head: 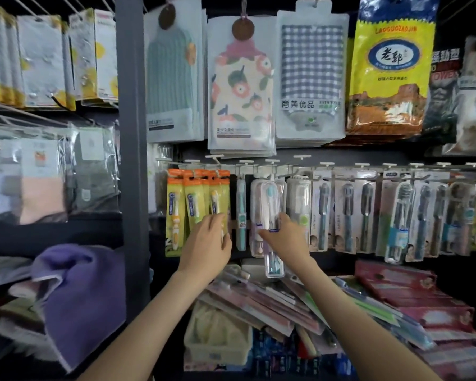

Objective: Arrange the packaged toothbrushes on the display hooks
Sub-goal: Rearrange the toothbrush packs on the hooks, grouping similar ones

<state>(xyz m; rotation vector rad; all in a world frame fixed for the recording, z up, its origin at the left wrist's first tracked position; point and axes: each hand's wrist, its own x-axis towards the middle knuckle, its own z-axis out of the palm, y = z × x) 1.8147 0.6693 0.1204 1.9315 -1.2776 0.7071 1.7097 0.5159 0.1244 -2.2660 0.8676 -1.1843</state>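
A row of display hooks (272,167) runs across the middle of the rack. Orange and yellow packaged toothbrushes (188,204) hang at its left end. My left hand (208,243) reaches up to them, and its fingers grip the lower part of the rightmost orange pack (222,193). My right hand (285,237) holds a clear toothbrush case (270,215) that hangs low from a hook in front of other clear cases. A single teal toothbrush pack (241,213) hangs between my two hands. Dark-bristled toothbrush packs (368,215) fill the hooks to the right.
Bagged towels (242,89) and a yellow bag (390,67) hang above the hooks. Loose toothbrush packs (261,301) and red boxes (412,292) lie piled on the shelf below. A purple cloth (80,292) sits at lower left beside a grey upright post (131,133).
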